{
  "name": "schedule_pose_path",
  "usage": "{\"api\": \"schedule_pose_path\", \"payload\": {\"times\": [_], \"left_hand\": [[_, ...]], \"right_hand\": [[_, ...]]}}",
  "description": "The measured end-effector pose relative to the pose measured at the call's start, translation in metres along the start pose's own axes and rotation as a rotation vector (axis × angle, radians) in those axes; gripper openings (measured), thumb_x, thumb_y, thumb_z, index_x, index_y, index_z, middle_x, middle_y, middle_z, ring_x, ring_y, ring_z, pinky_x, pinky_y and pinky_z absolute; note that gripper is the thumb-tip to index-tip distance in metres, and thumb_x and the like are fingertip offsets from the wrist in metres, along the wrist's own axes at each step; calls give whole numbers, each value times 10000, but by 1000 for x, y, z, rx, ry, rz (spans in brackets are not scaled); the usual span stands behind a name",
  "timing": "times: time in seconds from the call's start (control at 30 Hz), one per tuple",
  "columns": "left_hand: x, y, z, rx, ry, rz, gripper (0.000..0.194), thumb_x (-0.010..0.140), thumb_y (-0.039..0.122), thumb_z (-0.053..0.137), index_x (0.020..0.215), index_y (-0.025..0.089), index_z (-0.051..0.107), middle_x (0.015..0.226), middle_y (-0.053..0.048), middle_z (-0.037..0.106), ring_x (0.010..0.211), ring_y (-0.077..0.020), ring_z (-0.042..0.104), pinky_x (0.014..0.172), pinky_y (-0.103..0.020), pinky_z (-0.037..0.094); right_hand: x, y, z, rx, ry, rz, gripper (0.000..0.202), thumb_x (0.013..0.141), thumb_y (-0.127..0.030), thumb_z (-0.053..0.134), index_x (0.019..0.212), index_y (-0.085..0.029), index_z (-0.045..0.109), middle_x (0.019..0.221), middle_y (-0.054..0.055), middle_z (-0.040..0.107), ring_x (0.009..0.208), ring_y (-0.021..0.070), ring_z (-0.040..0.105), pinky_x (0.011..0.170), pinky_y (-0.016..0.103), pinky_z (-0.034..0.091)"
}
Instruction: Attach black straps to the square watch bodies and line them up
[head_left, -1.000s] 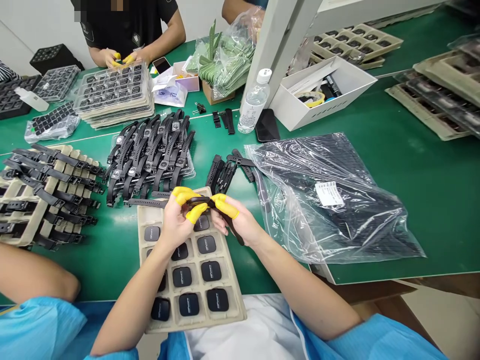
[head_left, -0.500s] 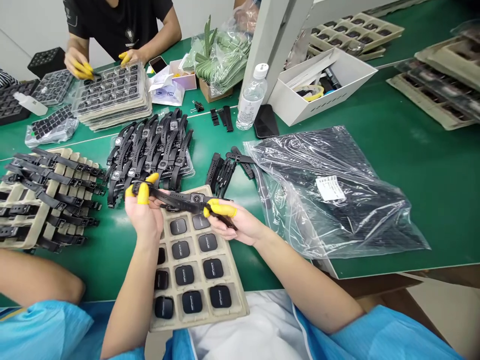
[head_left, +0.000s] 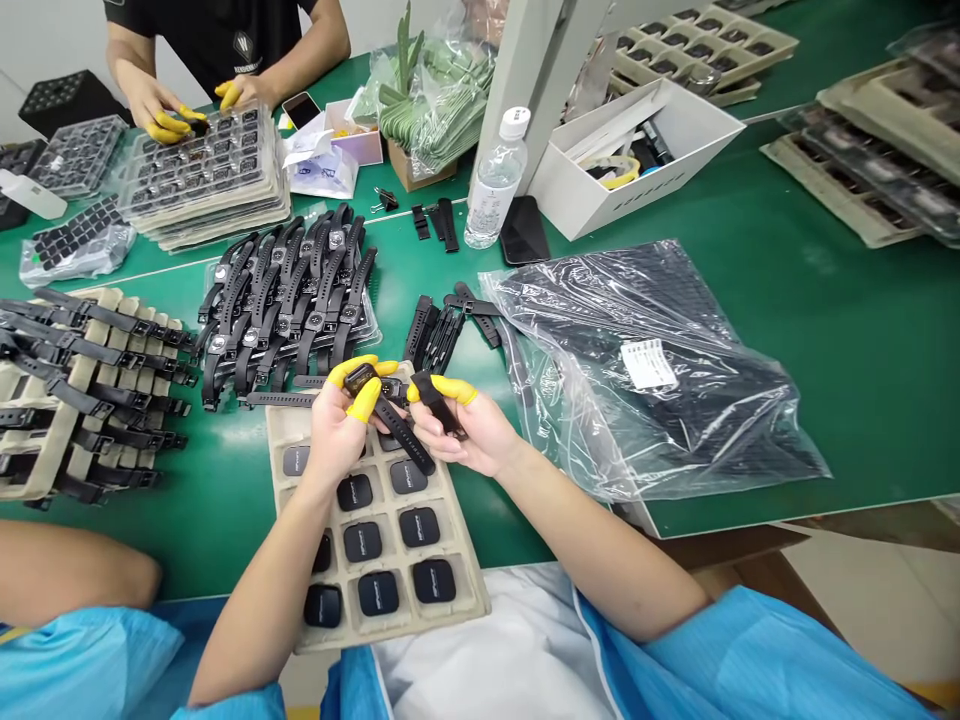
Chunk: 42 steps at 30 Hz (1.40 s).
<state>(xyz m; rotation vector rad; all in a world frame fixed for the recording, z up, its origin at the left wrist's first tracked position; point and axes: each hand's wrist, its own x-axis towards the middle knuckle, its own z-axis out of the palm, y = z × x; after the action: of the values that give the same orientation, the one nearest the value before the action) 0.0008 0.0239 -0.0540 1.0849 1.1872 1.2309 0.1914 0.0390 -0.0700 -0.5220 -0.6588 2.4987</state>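
Above a beige tray (head_left: 471, 590) of black square watch cases, my left hand (head_left: 339, 425) grips a smartwatch (head_left: 361, 378) by its body, fingers capped in yellow finger cots. One black strap half trails from this watch down to the right. My right hand (head_left: 474, 428), also in yellow cots, pinches a black watch strap (head_left: 436, 402) whose lower end lies across the fingers. Whether that strap joins the watch, I cannot tell. Behind my hands, another watch (head_left: 390, 392) lies across the tray's far end, partly hidden.
Strapped watches (head_left: 289, 290) are piled beyond the tray, with more on a rack (head_left: 90, 370) at left. Loose straps (head_left: 435, 335) lie near a plastic bag (head_left: 660, 380) of dark goods. A bottle (head_left: 495, 180), phone (head_left: 525, 230) and white box (head_left: 637, 165) stand behind. A co-worker's hands (head_left: 161, 115) work opposite.
My left hand has moved right, closer to my right hand, and the watch's strap has swung to point down toward me. The strap in my right hand is now tilted upright.
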Motion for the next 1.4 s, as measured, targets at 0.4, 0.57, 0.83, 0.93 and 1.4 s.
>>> {"api": "schedule_pose_path", "payload": {"times": [0.4,0.57,0.83,0.93,1.4], "left_hand": [[0,-6,2,-5,-11,-36,555,877,459,804,1331,174,662,1232,-145,781,603,-126,714,452,-219,587],[-4,-11,3,172,-74,78,426,950,352,717,1348,201,691,1283,-121,760,797,-159,757,587,-236,635],[-2,-13,-4,663,-234,581,581,936,46,508,1455,282,625,1370,-88,687,1278,-209,656,1104,-388,561],[-2,-10,-4,689,-278,595,597,951,39,488,1484,285,594,1368,-92,673,1280,-202,651,1090,-369,567],[-3,-7,-4,674,-198,598,425,1004,85,544,1402,217,614,1306,-122,718,1235,-208,683,1067,-373,577]], "right_hand": [[-3,-2,7,46,12,-62,422,929,-555,616,734,-198,504,546,-60,462,387,56,309,335,160,226],[-3,3,16,-106,209,-181,373,811,-400,804,969,-227,513,627,-90,590,389,61,417,356,156,289],[-4,5,15,-280,191,-119,344,834,-446,770,906,-189,554,533,-81,564,369,49,356,370,172,253],[-4,5,14,-254,185,-109,321,840,-441,749,896,-196,551,507,-86,545,362,51,330,367,174,230],[-1,1,12,-80,313,-233,310,819,-401,761,826,-218,511,496,-101,482,379,52,296,364,171,207]]}}
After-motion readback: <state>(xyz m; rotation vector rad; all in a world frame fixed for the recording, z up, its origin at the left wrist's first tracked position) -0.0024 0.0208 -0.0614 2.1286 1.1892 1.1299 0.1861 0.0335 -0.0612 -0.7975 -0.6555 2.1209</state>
